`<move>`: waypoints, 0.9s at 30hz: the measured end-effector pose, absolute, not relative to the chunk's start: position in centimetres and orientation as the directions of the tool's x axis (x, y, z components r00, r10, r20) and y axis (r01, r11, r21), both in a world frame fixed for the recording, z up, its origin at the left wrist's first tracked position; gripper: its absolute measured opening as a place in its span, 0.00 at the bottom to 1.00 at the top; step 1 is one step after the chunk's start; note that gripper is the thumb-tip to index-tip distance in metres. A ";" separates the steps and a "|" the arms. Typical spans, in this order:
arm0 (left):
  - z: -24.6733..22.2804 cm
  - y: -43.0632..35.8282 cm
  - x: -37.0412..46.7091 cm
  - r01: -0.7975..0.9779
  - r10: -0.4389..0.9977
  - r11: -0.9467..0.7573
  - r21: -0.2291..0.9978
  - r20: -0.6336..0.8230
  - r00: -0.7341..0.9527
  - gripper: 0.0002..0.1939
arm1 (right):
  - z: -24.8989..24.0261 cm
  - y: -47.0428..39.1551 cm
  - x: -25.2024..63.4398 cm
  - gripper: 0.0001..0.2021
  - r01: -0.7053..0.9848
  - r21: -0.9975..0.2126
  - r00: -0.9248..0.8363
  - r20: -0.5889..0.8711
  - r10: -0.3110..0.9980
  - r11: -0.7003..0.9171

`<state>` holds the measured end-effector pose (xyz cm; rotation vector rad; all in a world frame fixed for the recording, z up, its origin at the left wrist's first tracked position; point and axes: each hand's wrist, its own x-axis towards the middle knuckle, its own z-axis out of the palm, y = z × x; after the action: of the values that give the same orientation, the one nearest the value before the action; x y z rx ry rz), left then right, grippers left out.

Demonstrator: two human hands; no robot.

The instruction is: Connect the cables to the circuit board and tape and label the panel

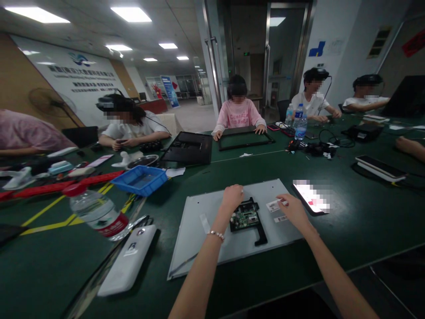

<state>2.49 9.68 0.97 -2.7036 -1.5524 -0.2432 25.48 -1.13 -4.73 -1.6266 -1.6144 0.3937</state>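
A flat grey-white panel (206,243) lies on the green table in front of me. On its middle sits a green circuit board (247,218) in a black bracket (261,235). My left hand (233,197) is at the board's upper left edge, fingers curled; what they hold, if anything, is hidden. Over the right part of the panel, beside a white label (272,206), my right hand (292,209) hovers with its thumb and fingers bent and apart, nothing visible between them. A lit phone (310,197) lies just right of the panel.
Left of the panel are a white device (129,261), a water bottle (99,212) with a red cap and a blue tray (141,179). Across the table a person in pink holds a black frame (245,145). More bottles (300,126) and cables stand at the back right.
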 end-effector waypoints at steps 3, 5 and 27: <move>1.2 8.0 1.1 0.850 0.856 -0.509 0.138 0.181 0.483 0.13 | -5.1 -1.2 26.1 0.14 0.700 -0.707 0.113 0.249 0.962 0.100; 1.3 6.8 0.1 0.832 0.850 -0.521 0.190 0.199 0.487 0.16 | -5.2 -1.3 26.2 0.14 0.715 -0.692 0.076 0.216 0.974 0.098; -2.2 2.6 -1.5 0.778 0.886 -0.462 0.425 0.265 0.382 0.25 | -4.1 0.1 26.3 0.12 0.820 -0.563 0.065 0.263 0.963 0.099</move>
<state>-1.54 2.65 -2.18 -2.7959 -1.7164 -0.7876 26.30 0.10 -4.12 -1.7481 -1.7816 0.3050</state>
